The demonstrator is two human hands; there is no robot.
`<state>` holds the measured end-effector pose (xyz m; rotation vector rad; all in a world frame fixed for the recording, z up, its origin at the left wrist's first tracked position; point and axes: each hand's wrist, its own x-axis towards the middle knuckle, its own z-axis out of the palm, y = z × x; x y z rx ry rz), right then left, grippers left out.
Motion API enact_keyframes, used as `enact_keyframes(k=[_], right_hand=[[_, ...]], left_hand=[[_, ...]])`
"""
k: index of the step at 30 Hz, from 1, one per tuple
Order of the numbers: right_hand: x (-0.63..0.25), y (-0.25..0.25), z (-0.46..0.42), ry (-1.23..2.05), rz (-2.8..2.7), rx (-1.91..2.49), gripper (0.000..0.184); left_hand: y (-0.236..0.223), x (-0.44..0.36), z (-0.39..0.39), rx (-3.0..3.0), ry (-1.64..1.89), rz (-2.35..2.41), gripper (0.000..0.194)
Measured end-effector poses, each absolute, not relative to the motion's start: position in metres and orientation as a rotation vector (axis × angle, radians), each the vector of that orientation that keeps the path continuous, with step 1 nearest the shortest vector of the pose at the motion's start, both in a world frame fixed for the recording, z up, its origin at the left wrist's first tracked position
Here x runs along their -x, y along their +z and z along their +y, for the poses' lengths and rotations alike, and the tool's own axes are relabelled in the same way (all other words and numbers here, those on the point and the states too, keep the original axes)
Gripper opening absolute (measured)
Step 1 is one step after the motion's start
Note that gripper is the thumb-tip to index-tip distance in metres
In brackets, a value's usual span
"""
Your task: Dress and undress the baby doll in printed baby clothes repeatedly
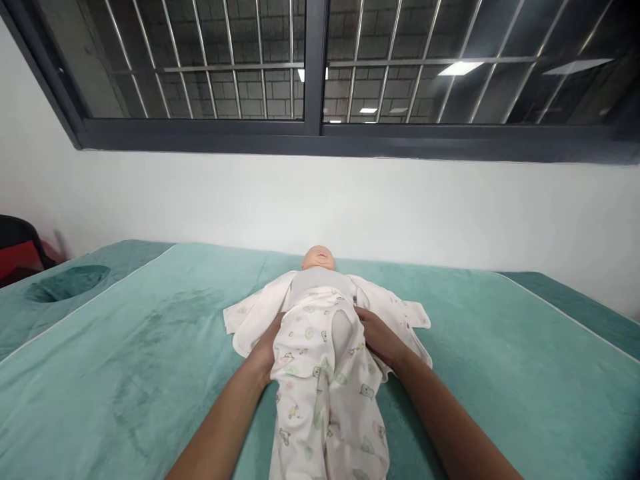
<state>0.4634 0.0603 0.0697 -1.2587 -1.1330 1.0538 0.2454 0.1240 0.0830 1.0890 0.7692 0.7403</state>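
Observation:
A baby doll (319, 257) lies on its back with its head toward the wall. It wears white baby pants (300, 400) with a green and pink animal print and an opening at the crotch. Spread beneath its body is a white baby jacket (273, 300), sleeves out to both sides. Grey cloth covers the doll's chest. My left hand (267, 347) is closed on the left side of the pants near the waist, its fingertips hidden behind the fabric. On the opposite side my right hand (379, 335) grips the pants at hip height, fingers partly covered.
Under the doll is a bed with a green velvety cover (165, 360), with a round face hole (67, 283) at far left. A white wall (320, 200) and a barred window (315, 137) stand behind. A red and black object (23, 250) sits at the left edge.

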Motion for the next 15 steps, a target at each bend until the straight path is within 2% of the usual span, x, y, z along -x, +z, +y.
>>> enact_keyframes(k=[10, 15], right_hand=[[-0.47, 0.069, 0.054, 1.162, -0.969, 1.133, 0.045], [-0.467, 0.072, 0.055, 1.276, -0.864, 1.092, 0.045]], left_hand=[[0.092, -0.235, 0.111, -1.022, 0.565, 0.624, 0.067], [0.09, -0.24, 0.111, -0.915, 0.647, 0.735, 0.054]])
